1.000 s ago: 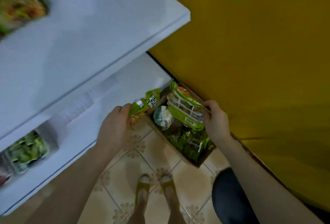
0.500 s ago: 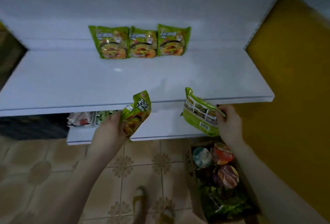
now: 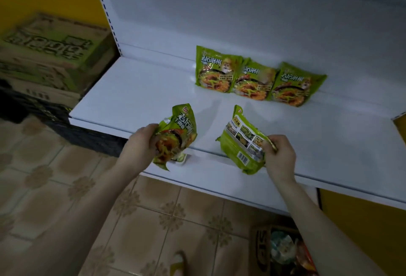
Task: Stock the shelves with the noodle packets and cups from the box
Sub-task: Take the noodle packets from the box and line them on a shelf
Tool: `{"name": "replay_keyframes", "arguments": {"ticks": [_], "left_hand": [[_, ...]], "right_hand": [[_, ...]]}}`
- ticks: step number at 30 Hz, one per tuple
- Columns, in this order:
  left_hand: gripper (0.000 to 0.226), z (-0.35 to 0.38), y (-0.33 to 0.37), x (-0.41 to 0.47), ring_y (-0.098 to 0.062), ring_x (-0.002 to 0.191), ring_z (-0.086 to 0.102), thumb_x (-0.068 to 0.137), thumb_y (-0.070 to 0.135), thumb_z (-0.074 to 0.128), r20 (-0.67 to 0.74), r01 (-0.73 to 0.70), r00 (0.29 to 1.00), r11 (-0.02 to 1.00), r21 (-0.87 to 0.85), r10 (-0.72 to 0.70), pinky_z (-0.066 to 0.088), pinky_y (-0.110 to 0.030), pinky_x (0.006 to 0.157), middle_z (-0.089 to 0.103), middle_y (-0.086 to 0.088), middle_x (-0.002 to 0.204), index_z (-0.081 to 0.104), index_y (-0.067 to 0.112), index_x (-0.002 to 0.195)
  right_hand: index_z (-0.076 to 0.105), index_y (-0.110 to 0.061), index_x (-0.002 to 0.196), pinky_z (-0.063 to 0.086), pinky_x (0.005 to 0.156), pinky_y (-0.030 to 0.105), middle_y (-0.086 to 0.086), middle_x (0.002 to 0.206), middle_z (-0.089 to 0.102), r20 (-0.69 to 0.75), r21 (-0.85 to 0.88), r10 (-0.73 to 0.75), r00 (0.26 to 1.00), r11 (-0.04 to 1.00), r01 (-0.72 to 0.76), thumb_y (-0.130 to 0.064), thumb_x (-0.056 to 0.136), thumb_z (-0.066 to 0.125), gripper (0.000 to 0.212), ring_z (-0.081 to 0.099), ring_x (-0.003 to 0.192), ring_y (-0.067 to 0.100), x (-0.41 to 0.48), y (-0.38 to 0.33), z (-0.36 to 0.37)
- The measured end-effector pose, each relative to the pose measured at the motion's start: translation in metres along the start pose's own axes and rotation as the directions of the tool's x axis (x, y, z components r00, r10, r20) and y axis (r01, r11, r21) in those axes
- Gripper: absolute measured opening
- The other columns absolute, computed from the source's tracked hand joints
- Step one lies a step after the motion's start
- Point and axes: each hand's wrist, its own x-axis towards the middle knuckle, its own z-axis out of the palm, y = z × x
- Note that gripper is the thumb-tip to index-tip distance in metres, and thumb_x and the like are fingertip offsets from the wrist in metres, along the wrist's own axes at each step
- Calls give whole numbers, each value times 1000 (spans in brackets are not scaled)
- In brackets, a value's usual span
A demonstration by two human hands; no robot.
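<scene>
My left hand (image 3: pixel 140 143) grips a green noodle packet (image 3: pixel 178 130), front side showing, over the front edge of the white shelf (image 3: pixel 136 91). My right hand (image 3: pixel 279 157) holds a second green packet (image 3: pixel 239 141) by its right end, back label and barcode facing me, also at the shelf's front edge. Three matching packets (image 3: pixel 257 77) lean in a row against the shelf's back wall, to the right of middle. The cardboard box (image 3: pixel 261 251) sits on the floor at the bottom right, with noodle cups (image 3: pixel 283 247) partly visible inside.
Stacked printed cartons (image 3: pixel 50 55) stand left of the shelf on a dark crate (image 3: pixel 72 130). A lower white shelf (image 3: pixel 241 185) juts out beneath. The floor is patterned tile (image 3: pixel 66 187). Yellow wall (image 3: pixel 362 220) shows at right. My foot (image 3: pixel 178 264) is at the bottom.
The view has swung from the box on the floor up to the shelf. Both hands have carried their packets up and forward, now over the shelf's front edge.
</scene>
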Motion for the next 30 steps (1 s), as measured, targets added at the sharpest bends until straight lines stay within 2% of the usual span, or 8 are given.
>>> {"name": "replay_keyframes", "arguments": {"ticks": [7, 11, 14, 17, 20, 25, 28, 30], "left_hand": [[33, 22, 25, 79, -35, 99, 58, 91, -3, 42, 42, 2, 999, 982, -187, 6, 39, -28, 75, 64, -20, 103, 55, 3, 121], [38, 42, 40, 113, -31, 88, 59, 84, -11, 42, 32, 28, 999, 949, -314, -19, 43, -28, 73, 63, -13, 89, 60, 3, 114], [41, 57, 50, 134, -25, 77, 56, 80, -17, 40, 31, 125, 991, 814, -567, -131, 49, -28, 65, 59, -6, 78, 60, 7, 105], [42, 73, 48, 160, -21, 67, 52, 82, -18, 34, 139, 297, 942, 564, -770, -307, 47, -26, 64, 55, -8, 74, 59, 2, 109], [45, 86, 38, 187, -13, 63, 44, 86, -12, 35, 179, 365, 915, 551, -750, -362, 37, -23, 62, 51, -3, 72, 57, 7, 120], [43, 103, 33, 232, -2, 75, 49, 93, -10, 35, 257, 289, 955, 647, -706, -146, 44, -15, 67, 51, 8, 85, 43, 4, 133], [42, 118, 33, 257, -10, 77, 52, 90, -14, 32, 331, 391, 921, 504, -770, -207, 45, -19, 64, 55, 1, 85, 57, 11, 113], [48, 128, 28, 271, -13, 77, 52, 88, -17, 30, 358, 396, 918, 467, -790, -173, 45, -22, 69, 55, -2, 86, 54, 7, 121]], "right_hand": [[58, 4, 95, 29, 54, 14, 5, 83, 54, -95, 49, 25, 995, 999, -21, -3, 90, 53, 10, 48, 73, 18, 22, 15, -8], [58, 2, 94, 34, 56, -1, -10, 72, 49, -116, 78, 73, 991, 995, -64, -3, 90, 53, 8, 48, 65, 3, 35, 25, -10], [58, 1, 94, 36, 54, 3, -14, 71, 47, -138, 106, 100, 985, 991, -86, -4, 91, 53, 8, 47, 66, -3, 39, 30, -8], [57, 0, 93, 35, 53, 7, -15, 70, 48, -157, 120, 125, 980, 987, -106, -6, 92, 52, 8, 48, 65, -1, 40, 29, -2], [56, -4, 90, 38, 54, 6, -16, 71, 49, -188, 153, 147, 971, 981, -119, -5, 92, 51, 5, 49, 63, 2, 37, 21, 8], [51, -18, 87, 41, 56, 17, -18, 74, 51, -243, 196, 199, 949, 969, -153, -2, 91, 51, 16, 55, 65, 13, 31, 9, 38], [50, -18, 89, 43, 63, 26, -17, 74, 50, -243, 197, 216, 946, 966, -170, -4, 92, 50, 15, 57, 69, 20, 30, 4, 52], [51, -18, 89, 41, 61, 24, -16, 73, 50, -237, 182, 200, 951, 970, -159, -4, 92, 50, 14, 55, 68, 20, 30, 1, 57]]}}
